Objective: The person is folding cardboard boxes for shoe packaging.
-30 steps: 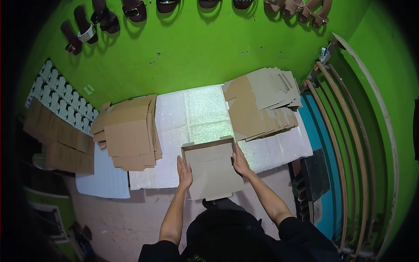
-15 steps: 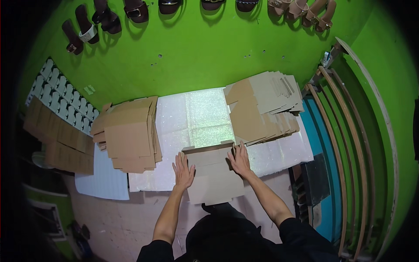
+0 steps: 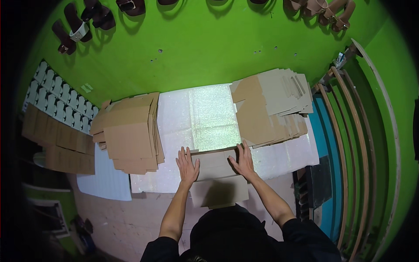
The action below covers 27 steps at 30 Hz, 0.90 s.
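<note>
A partly folded cardboard box (image 3: 214, 165) lies at the table's front edge, its far wall standing up and its near panel (image 3: 238, 185) sloping over the edge toward my body. My left hand (image 3: 187, 167) is open along the box's left side, fingers stretched away from me. On the right side my right hand (image 3: 243, 162) is open too, its thumb over the inside of the wall and the fingers outside. Neither hand has its fingers wrapped round anything. Parts of both side walls are hidden behind the hands.
Flat cardboard blanks are stacked at the left (image 3: 128, 135) and at the right (image 3: 257, 115) on the shiny white table cover (image 3: 174, 115). Brown cartons (image 3: 70, 157) stand far left. Sandals (image 3: 78, 30) hang on the green wall. Wooden rails (image 3: 349, 144) rise at right.
The box's near panel has bent along a crease and now tilts down. Both hands have shifted slightly along the sides, the right thumb moving inward. The view has moved a little.
</note>
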Motion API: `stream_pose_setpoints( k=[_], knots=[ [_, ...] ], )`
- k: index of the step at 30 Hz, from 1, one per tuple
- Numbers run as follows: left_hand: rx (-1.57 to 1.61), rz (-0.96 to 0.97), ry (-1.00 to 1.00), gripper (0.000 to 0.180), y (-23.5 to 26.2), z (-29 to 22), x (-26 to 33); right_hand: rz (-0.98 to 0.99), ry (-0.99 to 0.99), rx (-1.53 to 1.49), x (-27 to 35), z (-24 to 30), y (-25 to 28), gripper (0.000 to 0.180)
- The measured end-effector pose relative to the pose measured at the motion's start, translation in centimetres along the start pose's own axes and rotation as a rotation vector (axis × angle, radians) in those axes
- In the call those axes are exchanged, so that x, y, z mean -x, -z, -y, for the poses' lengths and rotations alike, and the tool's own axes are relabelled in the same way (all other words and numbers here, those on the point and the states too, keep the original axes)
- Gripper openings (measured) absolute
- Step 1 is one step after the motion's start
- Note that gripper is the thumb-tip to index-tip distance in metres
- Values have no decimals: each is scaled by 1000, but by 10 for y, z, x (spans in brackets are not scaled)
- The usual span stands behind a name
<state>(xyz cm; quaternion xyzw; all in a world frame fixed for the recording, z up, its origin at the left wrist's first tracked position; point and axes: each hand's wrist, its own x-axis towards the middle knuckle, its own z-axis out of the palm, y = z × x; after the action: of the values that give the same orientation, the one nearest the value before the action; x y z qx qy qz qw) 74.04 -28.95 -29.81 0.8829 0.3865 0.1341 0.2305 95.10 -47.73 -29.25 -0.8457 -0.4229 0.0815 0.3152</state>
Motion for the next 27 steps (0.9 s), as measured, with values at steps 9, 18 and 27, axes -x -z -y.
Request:
stream_pose_setpoints(
  k=[9,18,27],
  knots=[
    [5,-16,-56,62,7,-5,-1,-20,18,-11,-1,-2,-2,51],
    [93,-101,-98,43,-2,4,2,12,-12,-24,0,-2,-3,55],
    [248,-11,-44,54,-3,3,0,-27,27,-54,2,-2,7,56]
  ],
)
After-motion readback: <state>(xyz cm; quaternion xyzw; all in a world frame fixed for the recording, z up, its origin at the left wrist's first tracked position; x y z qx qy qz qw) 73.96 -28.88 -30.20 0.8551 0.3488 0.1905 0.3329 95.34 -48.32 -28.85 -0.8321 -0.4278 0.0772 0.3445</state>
